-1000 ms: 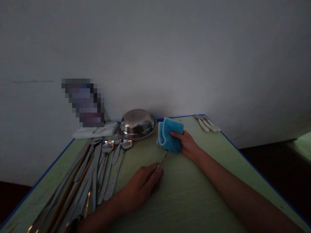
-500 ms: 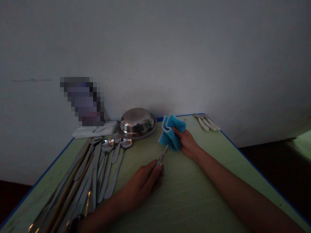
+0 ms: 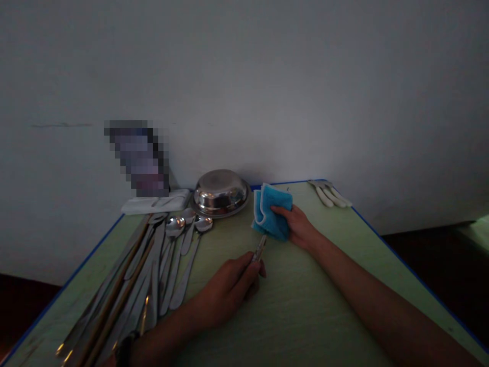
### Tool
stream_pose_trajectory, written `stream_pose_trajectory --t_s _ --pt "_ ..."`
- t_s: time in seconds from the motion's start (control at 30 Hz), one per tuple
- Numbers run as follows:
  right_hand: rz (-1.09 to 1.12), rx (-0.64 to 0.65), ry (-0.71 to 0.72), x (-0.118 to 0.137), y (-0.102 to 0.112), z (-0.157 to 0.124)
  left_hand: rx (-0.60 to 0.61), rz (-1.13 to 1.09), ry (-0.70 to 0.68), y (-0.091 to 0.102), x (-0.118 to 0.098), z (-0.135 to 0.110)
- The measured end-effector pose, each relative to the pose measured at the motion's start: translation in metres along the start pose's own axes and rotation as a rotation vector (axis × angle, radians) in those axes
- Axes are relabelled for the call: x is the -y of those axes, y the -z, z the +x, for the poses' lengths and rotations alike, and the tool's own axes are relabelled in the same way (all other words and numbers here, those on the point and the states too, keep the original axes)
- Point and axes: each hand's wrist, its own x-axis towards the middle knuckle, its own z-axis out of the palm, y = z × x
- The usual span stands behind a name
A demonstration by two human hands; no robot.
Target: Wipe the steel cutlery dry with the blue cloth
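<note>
The left hand point(image 3: 235, 283) grips a metal utensil point(image 3: 260, 248), hard to identify from here, the right hand point(image 3: 300, 227) a blue cloth point(image 3: 274, 213), just unbunched, seemingly back wiping the tip.

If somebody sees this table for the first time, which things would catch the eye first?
Probably the bright blue, white-edged folded cloth in the right hand, near the middle. Next comes the shiny, overturned metal bowl near the green table's far edge, then the long pile of silvery metal utensils on the left.
</note>
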Motion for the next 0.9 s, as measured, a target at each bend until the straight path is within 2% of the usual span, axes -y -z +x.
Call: stream_pose_trajectory --t_s 0.37,0.6,0.73,0.9 --pt "-0.022 -0.018 0.016 -0.0006 -0.0014 -0.0007 -0.001 0.014 -0.017 -0.0004 -0.0003 -0.0009" --pt "-0.011 0.018 0.019 -0.0013 -0.0007 -0.0015 -0.025 0.014 -0.002 0.0 -0.0002 -0.0005" --pt "-0.002 0.01 0.029 -0.0023 -0.0006 -0.0001 -0.032 -0.079 0.03 -0.0003 0.0024 0.0004" --pt "0.042 -0.033 0.075 -0.004 -0.0039 0.0014 -0.104 -0.294 0.07 -0.0031 0.0091 0.0025"
